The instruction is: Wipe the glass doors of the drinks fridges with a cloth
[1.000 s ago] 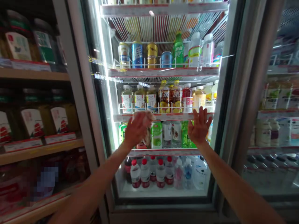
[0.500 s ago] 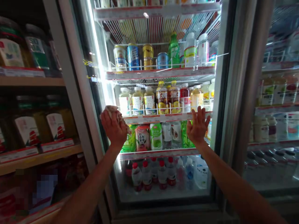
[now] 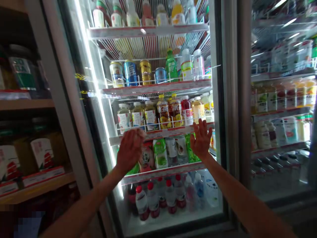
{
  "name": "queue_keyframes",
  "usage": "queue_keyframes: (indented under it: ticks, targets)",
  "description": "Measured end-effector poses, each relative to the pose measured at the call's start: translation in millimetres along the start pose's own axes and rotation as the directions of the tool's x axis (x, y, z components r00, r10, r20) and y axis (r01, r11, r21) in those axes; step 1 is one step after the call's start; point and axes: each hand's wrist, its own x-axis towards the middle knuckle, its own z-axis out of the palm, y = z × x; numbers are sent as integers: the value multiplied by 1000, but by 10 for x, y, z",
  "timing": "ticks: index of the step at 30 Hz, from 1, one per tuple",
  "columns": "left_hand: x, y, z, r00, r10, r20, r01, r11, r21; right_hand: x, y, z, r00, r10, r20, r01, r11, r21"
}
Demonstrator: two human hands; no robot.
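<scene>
A glass fridge door (image 3: 158,191) fills the middle of my view, with lit drinks shelves behind it. My left hand (image 3: 130,148) presses a pale cloth (image 3: 140,133) against the glass left of centre; most of the cloth is hidden under the palm and fingers. My right hand (image 3: 201,140) rests on the glass at the right with its fingers spread, and it holds nothing. Behind the left hand stand a red drink carton (image 3: 148,155) and a green carton (image 3: 160,153), partly covered. Tea bottles (image 3: 151,117) line the shelf just above.
A metal door frame (image 3: 241,99) runs down the right, beside another drinks fridge (image 3: 282,132). At the left is a wooden shelf (image 3: 37,188) with large jars (image 3: 42,148). Red-capped bottles (image 3: 142,201) stand at the fridge bottom. Reflections show on the glass.
My left hand swept the cloth left across the glass, then came back right. My right hand stayed spread on about the same spot. The view has turned slightly right and tilted.
</scene>
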Motion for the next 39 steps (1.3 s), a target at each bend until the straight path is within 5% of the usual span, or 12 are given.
queue_keyframes:
  ticks: [4, 7, 9, 14, 17, 19, 25, 28, 31, 34, 36, 39]
  targets:
    - [-31, 186, 66, 923, 350, 157, -332, 934, -134, 1, 6, -8, 1000, -7, 0, 7, 1000, 0]
    - [63, -58, 50, 995, -72, 70, 70, 997, 20, 3, 7, -14, 1000, -6, -1, 6, 1000, 0]
    - [116, -199, 24, 964, -258, -57, 261, 963, 61, 3, 6, -15, 1000, -6, -2, 6, 1000, -1]
    - [59, -252, -12, 966, 215, 143, -209, 976, -56, 6, 5, -14, 1000, -14, -16, 14, 1000, 3]
    - [172, -429, -22, 991, -132, 0, 131, 986, 103, 9, -4, -20, 1000, -16, -24, 17, 1000, 12]
    - [324, -480, -3, 928, -332, -171, 355, 925, 132, 11, -11, -28, 1000, -10, -21, 10, 1000, 18]
    - [572, -302, 77, 992, 96, 79, -98, 995, 27, 13, -1, -32, 1000, -11, -14, 12, 1000, 15]
    - [630, -589, 36, 986, -161, -50, 166, 980, 106, 13, -3, -24, 999, -14, -33, 15, 1000, 17]
    - [737, -744, 29, 870, -412, -273, 448, 890, 87, 8, -21, -29, 999, -16, -41, 17, 999, 31]
    - [863, -611, 76, 987, -141, -77, 142, 990, 8, 15, -22, -50, 999, -15, -42, 17, 999, 45]
    - [950, -575, 93, 998, 33, 54, -31, 999, -29, 45, 1, -63, 999, -31, -39, 33, 998, 47]
    - [1089, -705, 94, 972, -201, -119, 211, 975, 77, 130, 56, -60, 998, -56, -31, 57, 998, 35]
